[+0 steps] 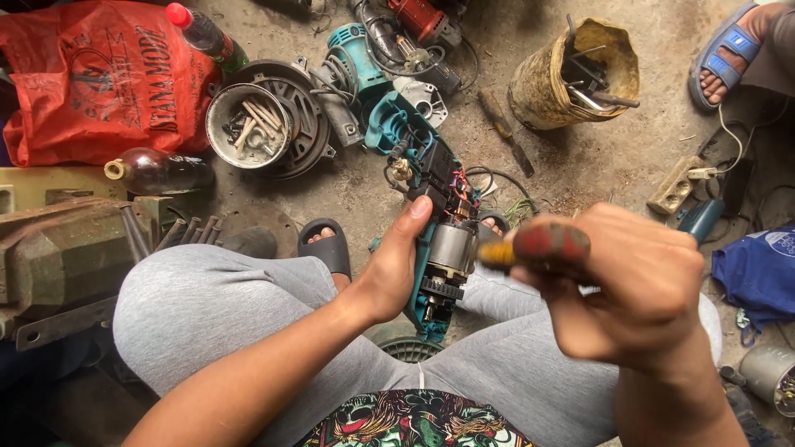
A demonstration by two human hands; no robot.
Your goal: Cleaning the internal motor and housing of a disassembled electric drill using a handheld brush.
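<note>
My left hand (393,265) grips an opened teal power drill (436,248) between my knees, its motor, gear and red and black wires exposed. My right hand (638,285) is closed around a screwdriver with a red and yellow handle (538,247), held close to the camera just right of the drill's motor. The screwdriver's shaft is hidden. I sit with grey trousers, my sandalled foot (325,244) on the concrete floor.
A round tin of bolts (248,124) and teal tool housings (360,50) lie ahead. A yellow bucket of tools (571,74) stands at back right. A red plastic bag (91,74) and a bench vise (58,257) are left. Another person's sandalled foot (729,54) is top right.
</note>
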